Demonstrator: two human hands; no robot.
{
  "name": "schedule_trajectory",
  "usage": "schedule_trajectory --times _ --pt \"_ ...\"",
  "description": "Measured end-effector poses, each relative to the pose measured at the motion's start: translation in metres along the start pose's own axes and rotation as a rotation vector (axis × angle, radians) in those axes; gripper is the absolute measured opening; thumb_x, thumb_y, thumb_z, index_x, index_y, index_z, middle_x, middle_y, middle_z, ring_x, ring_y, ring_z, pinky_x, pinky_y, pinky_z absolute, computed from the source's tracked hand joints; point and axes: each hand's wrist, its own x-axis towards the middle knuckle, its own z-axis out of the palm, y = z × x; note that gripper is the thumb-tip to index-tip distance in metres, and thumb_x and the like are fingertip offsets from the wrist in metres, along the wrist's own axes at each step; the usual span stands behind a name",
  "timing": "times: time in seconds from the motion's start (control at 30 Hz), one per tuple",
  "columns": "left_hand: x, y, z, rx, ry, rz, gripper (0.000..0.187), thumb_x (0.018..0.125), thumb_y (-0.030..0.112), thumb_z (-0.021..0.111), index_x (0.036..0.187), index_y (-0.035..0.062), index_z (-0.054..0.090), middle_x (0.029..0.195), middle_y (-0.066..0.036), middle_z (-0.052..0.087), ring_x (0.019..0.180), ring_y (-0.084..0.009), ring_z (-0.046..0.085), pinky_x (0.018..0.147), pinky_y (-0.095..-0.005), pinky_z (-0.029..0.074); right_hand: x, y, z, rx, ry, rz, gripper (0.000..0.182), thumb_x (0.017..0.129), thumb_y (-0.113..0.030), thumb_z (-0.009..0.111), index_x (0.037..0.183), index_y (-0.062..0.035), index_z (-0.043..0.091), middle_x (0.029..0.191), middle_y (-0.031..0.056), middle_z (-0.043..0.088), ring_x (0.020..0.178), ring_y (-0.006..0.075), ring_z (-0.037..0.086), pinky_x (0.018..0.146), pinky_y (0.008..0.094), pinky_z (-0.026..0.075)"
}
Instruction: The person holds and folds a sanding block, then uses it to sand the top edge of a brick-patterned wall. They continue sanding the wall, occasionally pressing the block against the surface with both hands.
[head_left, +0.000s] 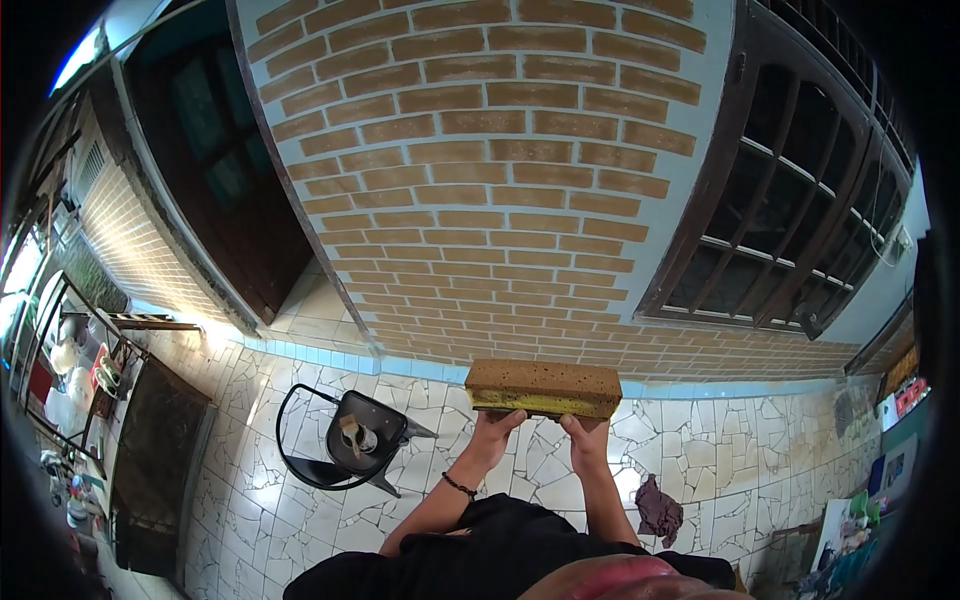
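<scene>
At lower centre, the left hand (pixel 493 438) and right hand (pixel 587 438) grip a long, brown-and-yellow, porous-looking rectangular block (pixel 543 381). The step seems to be steadying it; moving it calls for even two-handed support.

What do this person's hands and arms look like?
The left hand is gloveless, with a dark beaded bracelet at the wrist. The right hand is gloveless too, with no bracelet showing. No sleeve of the black top reaches either wrist.

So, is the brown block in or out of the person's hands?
In: the left hand and right hand hold the block, thumbs at its near edge. Cannot tell if it touches the wall.
</scene>
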Motion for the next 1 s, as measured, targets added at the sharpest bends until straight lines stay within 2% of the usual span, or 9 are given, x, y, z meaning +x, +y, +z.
schedule_trajectory --times 0.07,0.27,0.37,0.57,0.77,0.87,1.0 --pt "-0.001 0.0 0.001 -0.015 0.003 0.004 0.052 0.087 0.007 0.081 0.133 0.0109 0.058 0.125 0.001 0.065 0.12 -0.0145 0.059 0.105 -0.0351 0.046 -0.001 0.0 -0.001 0.002 -0.001 0.011 0.074 0.082 -0.016 0.086 0.143 -0.0017 0.046 0.135 0.0087 0.059 0.126 0.0227 0.057 0.109 0.0383 0.043" --pt "-0.003 0.0 0.001 -0.004 0.028 -0.028 0.053 0.087 0.007 0.081 0.134 0.0107 0.057 0.126 0.0 0.064 0.12 -0.0153 0.059 0.104 -0.0357 0.046 -0.002 0.0 -0.003 0.005 0.008 0.025 0.074 0.082 -0.014 0.086 0.143 -0.0019 0.046 0.135 0.009 0.059 0.125 0.0228 0.057 0.108 0.038 0.044" --pt "-0.005 0.003 0.005 -0.01 0.024 -0.016 0.055 0.087 0.007 0.081 0.135 0.0106 0.055 0.127 -0.001 0.064 0.121 -0.0155 0.058 0.105 -0.036 0.046 -0.002 -0.004 0.004 0.042 0.055 -0.011 0.061 0.08 -0.007 0.087 0.132 0.0006 0.056 0.124 0.0094 0.067 0.115 0.0205 0.064 0.101 0.0352 0.05" --pt "-0.004 -0.002 -0.003 0.017 0.023 0.007 0.055 0.088 0.009 0.079 0.138 0.0097 0.055 0.132 -0.004 0.064 0.127 -0.0191 0.058 0.111 -0.0364 0.042 0.0 -0.009 0.009 0.041 0.035 -0.025 0.061 0.081 -0.007 0.086 0.133 0.0007 0.056 0.124 0.0096 0.066 0.116 0.0211 0.064 0.102 0.0356 0.05" --pt "-0.003 -0.002 -0.005 0.0 0.02 0.012 0.055 0.088 0.01 0.079 0.137 0.0088 0.055 0.132 -0.004 0.064 0.127 -0.0199 0.059 0.112 -0.0379 0.043 0.002 -0.007 0.009 0.045 0.014 -0.016 0.06 0.081 -0.009 0.086 0.132 0.001 0.056 0.124 0.0093 0.066 0.116 0.0206 0.063 0.102 0.0356 0.05" --pt "-0.005 0.003 -0.001 -0.022 0.022 -0.019 0.055 0.088 0.006 0.08 0.135 0.0123 0.054 0.127 0.0 0.063 0.121 -0.0156 0.057 0.105 -0.0357 0.045 0.002 -0.001 0.001 0.02 -0.022 0.014 0.07 0.083 -0.009 0.085 0.141 -0.0026 0.047 0.131 0.0085 0.061 0.121 0.0218 0.06 0.103 0.0373 0.049" --pt "-0.005 0.0 0.0 -0.03 0.037 0.001 0.056 0.088 0.006 0.08 0.136 0.012 0.054 0.129 0.0 0.062 0.122 -0.0154 0.057 0.106 -0.0355 0.045 0.0 -0.008 0.007 0.043 0.018 0.012 0.062 0.08 -0.01 0.088 0.132 0.0012 0.056 0.124 0.0093 0.066 0.116 0.0204 0.063 0.102 0.0356 0.05"
